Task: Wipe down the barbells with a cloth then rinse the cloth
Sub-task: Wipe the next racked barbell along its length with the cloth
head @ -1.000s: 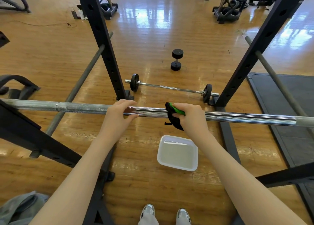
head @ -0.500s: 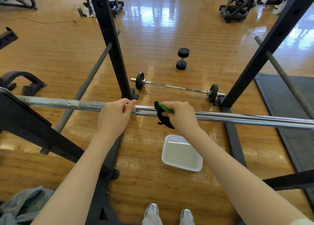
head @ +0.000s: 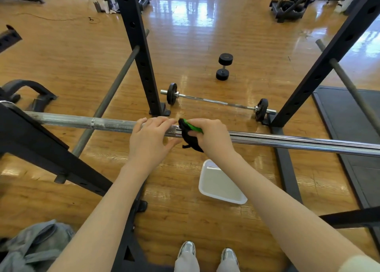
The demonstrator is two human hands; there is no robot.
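Power rack (head: 141, 66): black steel uprights and side arms. It carries the racked barbell; if the bar is pushed along its length, it could slide on its supports.
Racked barbell (head: 287, 141): lies across the rack from the left side arm to the right edge of the view. The right stretch is bright chrome and the left stretch is dull and knurled, so I judge the wiping unfinished. Risk: the bar may roll under uneven pressure and leave its underside unwiped.
Floor barbell (head: 218, 101): lies on the wooden floor beyond the rack, between the two far uprights, with small plates on it. It has no cloth on it and is easy to skip.
Dumbbell (head: 224, 66): on the floor further out; a trip hazard on the way to the floor barbell.
Rinse basin (head: 221, 184): white tray on the floor below the bar, near the shoes (head: 207, 251). A step forward could tip it.
Left hand (head: 150, 137): fingers curved loosely over the bar, thumb below, steadying it just beside the cloth. Fingers could be pinched if the cloth hand runs into them.
Right hand (head: 211, 136): grips the cloth, pressing it around the bar.
Cloth (head: 190, 135): black with a green edge, wrapped on the bar at its middle. A loose tail hangs down and may slip free.
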